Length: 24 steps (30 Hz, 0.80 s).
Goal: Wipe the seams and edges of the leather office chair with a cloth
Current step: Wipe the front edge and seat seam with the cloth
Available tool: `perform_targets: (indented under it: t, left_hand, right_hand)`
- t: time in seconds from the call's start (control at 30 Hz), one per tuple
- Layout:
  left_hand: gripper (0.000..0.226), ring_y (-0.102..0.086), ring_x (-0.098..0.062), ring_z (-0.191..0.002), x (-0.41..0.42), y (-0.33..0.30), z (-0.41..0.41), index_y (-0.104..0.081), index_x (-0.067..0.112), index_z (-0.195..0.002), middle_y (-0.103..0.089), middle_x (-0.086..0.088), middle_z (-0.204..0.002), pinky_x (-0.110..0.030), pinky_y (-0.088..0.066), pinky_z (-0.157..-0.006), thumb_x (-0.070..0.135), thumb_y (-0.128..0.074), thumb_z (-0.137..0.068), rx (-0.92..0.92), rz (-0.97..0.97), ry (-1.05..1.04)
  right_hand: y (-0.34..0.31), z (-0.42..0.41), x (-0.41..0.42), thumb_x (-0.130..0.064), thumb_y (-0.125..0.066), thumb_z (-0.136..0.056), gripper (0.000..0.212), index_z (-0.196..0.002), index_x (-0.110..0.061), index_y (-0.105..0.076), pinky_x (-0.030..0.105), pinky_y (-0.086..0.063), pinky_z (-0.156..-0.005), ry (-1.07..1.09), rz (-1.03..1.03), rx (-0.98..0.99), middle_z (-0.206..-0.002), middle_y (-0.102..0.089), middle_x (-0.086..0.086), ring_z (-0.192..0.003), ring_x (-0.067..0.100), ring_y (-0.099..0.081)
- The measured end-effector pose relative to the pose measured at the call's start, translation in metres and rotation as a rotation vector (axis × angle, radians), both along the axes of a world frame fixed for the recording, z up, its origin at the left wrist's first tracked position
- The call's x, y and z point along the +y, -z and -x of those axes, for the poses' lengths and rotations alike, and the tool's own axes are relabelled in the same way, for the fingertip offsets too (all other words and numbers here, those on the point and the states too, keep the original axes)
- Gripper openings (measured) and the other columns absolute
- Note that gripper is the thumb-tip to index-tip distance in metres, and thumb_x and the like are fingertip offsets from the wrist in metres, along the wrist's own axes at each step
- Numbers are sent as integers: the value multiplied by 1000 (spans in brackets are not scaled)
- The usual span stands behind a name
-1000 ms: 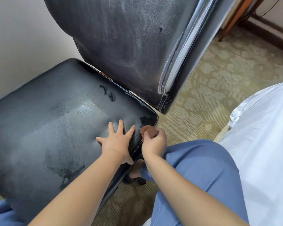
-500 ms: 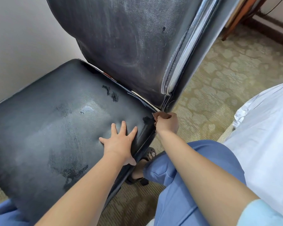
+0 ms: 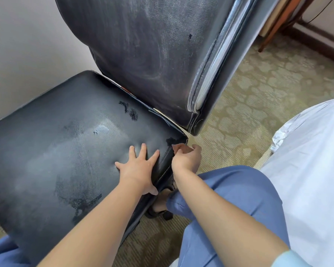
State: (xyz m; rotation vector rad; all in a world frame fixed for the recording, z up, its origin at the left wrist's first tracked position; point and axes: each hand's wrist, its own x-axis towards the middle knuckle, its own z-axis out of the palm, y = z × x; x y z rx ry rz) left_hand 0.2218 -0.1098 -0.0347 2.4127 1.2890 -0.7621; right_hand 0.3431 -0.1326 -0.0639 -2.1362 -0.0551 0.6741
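A worn black leather office chair fills the view, its seat (image 3: 66, 151) low at the left and its backrest (image 3: 143, 54) rising behind. My left hand (image 3: 138, 168) lies flat with spread fingers on the seat near its right edge, thumb hooked over the side. My right hand (image 3: 187, 159) grips a small brown cloth (image 3: 179, 147) and holds it against the seat's right side seam, just below the rear corner. Most of the cloth is hidden inside the fist.
Patterned green carpet (image 3: 258, 112) lies to the right of the chair. A white sheet-covered surface (image 3: 312, 170) is at the right edge. My blue-trousered knee (image 3: 239, 199) is beside the seat. Wooden furniture legs (image 3: 274, 27) stand at the top right, a pale wall (image 3: 17, 45) at the left.
My right hand with the cloth slid up along the seat's side edge to the rear corner, then came back down a little. My left hand stayed pressed on the seat.
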Motion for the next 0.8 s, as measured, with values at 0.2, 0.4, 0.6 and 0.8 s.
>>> perform_targets:
  t: [0.2, 0.4, 0.6, 0.8]
  left_hand:
    - [123, 9, -37, -146, 1, 1, -1, 9, 40, -151, 14, -2, -159, -66, -33, -100, 58, -77, -65, 15, 3, 11]
    - [124, 9, -38, -146, 2, 1, -1, 9, 40, -151, 14, -2, -159, -66, -33, -100, 58, -78, -64, 13, 2, 12]
    - [124, 9, -37, -146, 1, 3, 0, 9, 41, -150, 13, 0, -159, -65, -35, -99, 59, -78, -63, 4, -17, 11]
    - [123, 12, -34, -147, -1, 2, 2, 9, 40, -150, 14, 1, -159, -65, -31, -103, 59, -77, -65, -14, -5, 2]
  right_hand:
    - [4, -36, 28, -5, -49, -85, 24, -107, -12, -54, 31, -49, -76, -23, -27, 26, -113, -61, 7, -89, 25, -60]
    - [15, -39, 30, -7, -50, -76, 33, -105, -13, -64, 29, -51, -61, 12, -38, 28, -96, -69, 5, -75, 24, -65]
    - [18, 16, -6, -14, -58, -84, 24, -107, -19, -56, 39, -54, -79, 15, -9, 13, -106, -65, 8, -92, 31, -64]
    - [21, 25, -10, -12, -57, -87, 23, -110, -15, -54, 39, -52, -83, 16, 3, -31, -114, -62, 10, -98, 32, -62]
